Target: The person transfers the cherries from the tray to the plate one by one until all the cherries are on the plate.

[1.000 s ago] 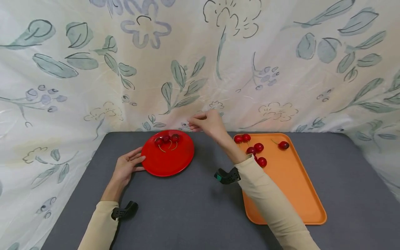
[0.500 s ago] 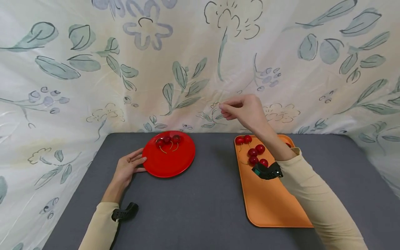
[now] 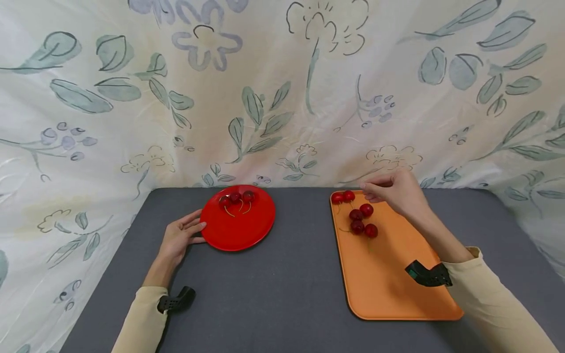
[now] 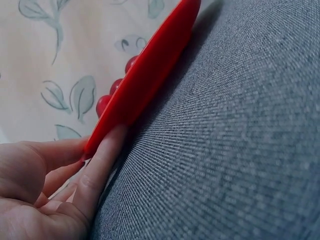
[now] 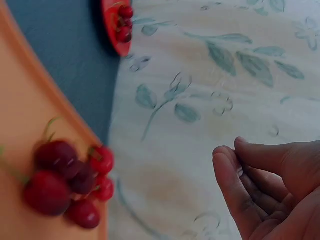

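My left hand (image 3: 178, 238) pinches the near-left rim of a red plate (image 3: 238, 235), with fingers on both sides of the rim in the left wrist view. Three cherries with stems, one of them this dark red cherry (image 3: 235, 197), lie towards the plate's back. Above the back part of an orange tray (image 3: 375, 284) hovers my right hand (image 3: 399, 193), thumb and forefinger tips together, nothing showing between them. Several cherries lie in the tray left of that hand, among them a bright red cherry (image 5: 47, 192) seen in the right wrist view.
A dark grey cloth (image 3: 282, 284) covers the table and separates plate from tray. Behind the table's back edge hangs a pale curtain (image 3: 265, 63) with leaf and flower drawings. Each forearm wears a black wrist strap (image 3: 176, 299).
My right hand has swung right, from beside the plate to above the tray, rising and then lowering. It now hides the lone cherry at the tray's back right. My left hand stays put.
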Demonstrator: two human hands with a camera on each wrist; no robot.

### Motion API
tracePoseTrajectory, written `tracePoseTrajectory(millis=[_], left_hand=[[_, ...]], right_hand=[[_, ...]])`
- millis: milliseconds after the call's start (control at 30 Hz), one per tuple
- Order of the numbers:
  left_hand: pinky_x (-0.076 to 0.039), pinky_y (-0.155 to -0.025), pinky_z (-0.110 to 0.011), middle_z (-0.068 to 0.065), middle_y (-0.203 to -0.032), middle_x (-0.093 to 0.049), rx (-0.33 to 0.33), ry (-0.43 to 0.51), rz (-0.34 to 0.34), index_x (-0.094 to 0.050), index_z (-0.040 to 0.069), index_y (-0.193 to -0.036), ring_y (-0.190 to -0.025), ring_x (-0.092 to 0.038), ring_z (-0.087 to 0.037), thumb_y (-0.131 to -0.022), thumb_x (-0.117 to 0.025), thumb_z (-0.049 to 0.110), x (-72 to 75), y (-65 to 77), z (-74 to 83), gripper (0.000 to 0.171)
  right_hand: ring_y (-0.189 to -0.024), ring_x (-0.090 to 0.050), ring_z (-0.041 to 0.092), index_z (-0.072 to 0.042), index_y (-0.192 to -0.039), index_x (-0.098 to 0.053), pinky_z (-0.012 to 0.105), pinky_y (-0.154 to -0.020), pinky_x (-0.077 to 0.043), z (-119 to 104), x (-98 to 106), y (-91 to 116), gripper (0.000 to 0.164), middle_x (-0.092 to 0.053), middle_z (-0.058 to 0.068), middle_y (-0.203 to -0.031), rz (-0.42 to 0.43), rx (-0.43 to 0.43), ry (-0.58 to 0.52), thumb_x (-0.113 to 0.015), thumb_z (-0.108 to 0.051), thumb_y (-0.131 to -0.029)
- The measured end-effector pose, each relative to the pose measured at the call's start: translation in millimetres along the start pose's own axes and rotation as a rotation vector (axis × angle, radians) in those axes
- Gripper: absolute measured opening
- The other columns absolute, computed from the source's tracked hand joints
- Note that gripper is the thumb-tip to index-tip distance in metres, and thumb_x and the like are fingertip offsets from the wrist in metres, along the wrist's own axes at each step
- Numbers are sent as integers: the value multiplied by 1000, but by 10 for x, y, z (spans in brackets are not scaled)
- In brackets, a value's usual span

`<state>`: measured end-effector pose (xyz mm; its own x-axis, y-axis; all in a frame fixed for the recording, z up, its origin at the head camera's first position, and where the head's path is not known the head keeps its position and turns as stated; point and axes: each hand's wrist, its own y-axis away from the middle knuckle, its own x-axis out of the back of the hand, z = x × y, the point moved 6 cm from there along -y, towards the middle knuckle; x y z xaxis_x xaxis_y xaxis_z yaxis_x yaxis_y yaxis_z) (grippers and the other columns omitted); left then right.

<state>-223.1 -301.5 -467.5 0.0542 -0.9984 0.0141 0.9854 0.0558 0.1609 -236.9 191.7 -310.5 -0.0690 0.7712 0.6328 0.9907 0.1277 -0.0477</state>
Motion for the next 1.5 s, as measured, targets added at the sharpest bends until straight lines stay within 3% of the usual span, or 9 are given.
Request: tracePoseTrajectory(millis=[200,433,833,1133,1300,1500], left_hand=[[-60,-72,-30,2,-114,-66,6,16,-25,-39,0,-148,-90,-70,-8,-96,-63,9,-25,-4,-8,58],[-60,-71,-30,5,-111,-66,16,33,-25,-38,0,-149,-89,-69,-7,-96,-63,8,-13,5,-5,59],[-60,-71,-30,3,-112,-66,8,2,5,-39,0,-148,-89,-69,-7,-96,-64,10,15,8,24,59],[-60,-70,-29,-1,-116,-65,1,-12,15,-40,1,-148,-88,-69,-6,-96,-63,9,26,2,13,58],[-60,-70,-29,-3,-117,-64,6,-15,23,-40,1,-148,-87,-70,-7,-96,-63,8,21,-3,7,57],[-60,-71,-29,-6,-121,-64,12,-33,17,-41,2,-148,-87,-70,-7,-96,-63,9,21,-12,-2,57]], right_hand=[[-73,-72,14,5,-110,-71,25,-68,-59,323,55,134,46,-74,16,-91,-10,-79,40,-67,-37,-94],[-78,-73,24,6,-111,-71,42,-80,-58,613,-5,280,45,-74,12,-86,-43,-117,84,-64,-36,-96],[-69,-70,22,8,-96,-75,33,-61,-60,955,-381,476,30,-72,12,-77,-226,-210,68,-71,-21,-91],[-56,-63,14,-3,-70,-74,29,-54,-56,989,-563,438,30,-66,2,-61,-194,-267,199,-76,-28,-86],[-56,-65,15,1,-73,-74,28,-55,-58,1028,-574,393,27,-66,4,-61,-198,-338,172,-76,-22,-86],[-59,-67,17,6,-79,-73,30,-58,-59,1097,-570,398,22,-67,6,-64,-215,-358,102,-75,-15,-86]])
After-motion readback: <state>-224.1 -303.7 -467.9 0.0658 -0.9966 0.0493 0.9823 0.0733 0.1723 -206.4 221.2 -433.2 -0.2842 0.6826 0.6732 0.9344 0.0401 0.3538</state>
